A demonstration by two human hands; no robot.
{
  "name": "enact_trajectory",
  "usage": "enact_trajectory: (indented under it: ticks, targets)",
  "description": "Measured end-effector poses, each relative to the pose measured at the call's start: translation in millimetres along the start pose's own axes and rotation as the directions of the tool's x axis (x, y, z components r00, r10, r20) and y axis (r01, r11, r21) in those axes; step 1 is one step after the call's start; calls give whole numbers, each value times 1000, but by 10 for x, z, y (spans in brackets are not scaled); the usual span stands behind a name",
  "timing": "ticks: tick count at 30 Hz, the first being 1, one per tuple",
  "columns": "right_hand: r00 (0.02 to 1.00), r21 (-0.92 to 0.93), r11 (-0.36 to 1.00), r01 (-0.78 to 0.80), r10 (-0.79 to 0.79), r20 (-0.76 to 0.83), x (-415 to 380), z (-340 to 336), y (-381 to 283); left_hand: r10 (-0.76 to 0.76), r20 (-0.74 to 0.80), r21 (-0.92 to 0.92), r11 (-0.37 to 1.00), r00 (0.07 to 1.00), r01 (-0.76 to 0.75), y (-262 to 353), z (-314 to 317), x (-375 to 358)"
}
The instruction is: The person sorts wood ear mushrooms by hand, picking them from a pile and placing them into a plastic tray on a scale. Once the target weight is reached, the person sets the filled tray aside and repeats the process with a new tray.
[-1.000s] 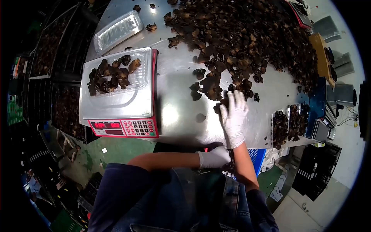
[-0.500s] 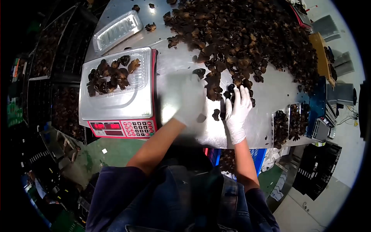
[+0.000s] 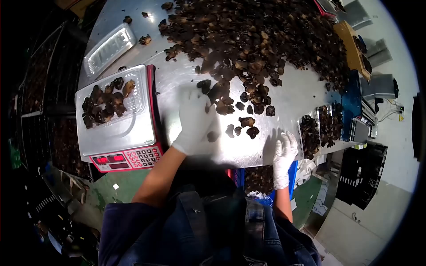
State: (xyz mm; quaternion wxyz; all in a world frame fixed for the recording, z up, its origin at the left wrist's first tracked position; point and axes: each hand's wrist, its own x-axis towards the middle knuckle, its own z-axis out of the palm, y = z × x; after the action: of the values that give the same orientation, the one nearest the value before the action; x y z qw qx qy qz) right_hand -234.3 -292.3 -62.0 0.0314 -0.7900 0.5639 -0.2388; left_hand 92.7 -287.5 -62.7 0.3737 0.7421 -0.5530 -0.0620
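My left hand (image 3: pixel 195 122), in a white glove, is over the steel table between the scale and the wood ear mushrooms. It is smeared by motion, so its grip does not show; a dark mushroom piece (image 3: pixel 212 136) is beside it. My gloved right hand (image 3: pixel 285 153) is at the table's front edge, its fingers loosely apart with nothing visible in them. Several loose wood ear mushrooms (image 3: pixel 246 121) lie between my hands, in front of the large mushroom heap (image 3: pixel 262 40). On the red and silver scale (image 3: pixel 113 142), a clear plastic tray (image 3: pixel 138 104) holds several mushrooms (image 3: pixel 104 106).
An unused clear tray (image 3: pixel 108 51) lies behind the scale. To the right stand filled trays (image 3: pixel 309 137), a blue device (image 3: pixel 350 104) and a cardboard box (image 3: pixel 350 46). Below the table's front edge is a blue crate (image 3: pixel 293 170) with mushrooms in it.
My right hand has moved right and toward me, off the mushrooms to the table's edge. My left hand stays blurred near the heap. The whole view has shifted, with the table contents now further left.
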Motion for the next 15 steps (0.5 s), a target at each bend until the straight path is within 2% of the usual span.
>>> enact_trajectory:
  ticks: [1, 2, 3, 4, 5, 6, 7, 8, 9, 11, 12, 13, 14, 15]
  targets:
    - [998, 48, 997, -56, 56, 10, -7, -2, 119, -18, 150, 8, 1000, 989, 17, 104, 45, -125]
    - [975, 195, 955, -223, 218, 46, -6, 31, 219, -40, 296, 22, 999, 954, 35, 208, 124, -293]
    - [958, 165, 944, -286, 279, 64, 45, 79, 310, 168, 309, -350, 935, 936, -52, 243, 266, -546]
    - [968, 165, 954, -249, 241, 71, 156, 144, 304, 188, 517, -205, 974, 835, -92, 624, 328, -802]
    - [977, 167, 963, -212, 202, 74, 292, 221, 287, 426, 653, -270, 903, 626, -333, 734, 505, -1112]
    - [975, 124, 968, -217, 208, 80, 432, 324, 213, 530, 431, -469, 823, 731, -320, 987, 421, -1255]
    - [973, 79, 972, -220, 213, 87, 554, 425, 93, 596, 510, -522, 787, 620, -329, 988, 758, -1642]
    - [962, 93, 963, -252, 239, 135, 643, 473, -38, 638, 582, -532, 768, 505, -357, 1002, 726, -1608]
    - [969, -9, 976, -218, 218, 119, 670, 527, -133, 665, 644, -545, 746, 379, -382, 1014, 663, -1519]
    - [980, -41, 987, -152, 156, 124, 567, 752, 48, 663, 510, -478, 748, 548, -460, 841, 538, -1242]
    - [963, -34, 979, -199, 202, 179, 543, 694, 8, 632, 462, -440, 772, 622, -458, 727, 566, -1024]
    - [941, -32, 969, -244, 244, 235, 487, 574, -69, 408, 575, -232, 913, 709, -337, 771, 296, -687]
    - [896, 46, 928, -369, 342, 283, 405, 467, -160, 367, 493, -60, 919, 789, -390, 635, 363, -507]
    - [899, 170, 897, -408, 363, 245, 265, 512, -117, 360, 407, 75, 903, 840, -423, 479, 456, -360]
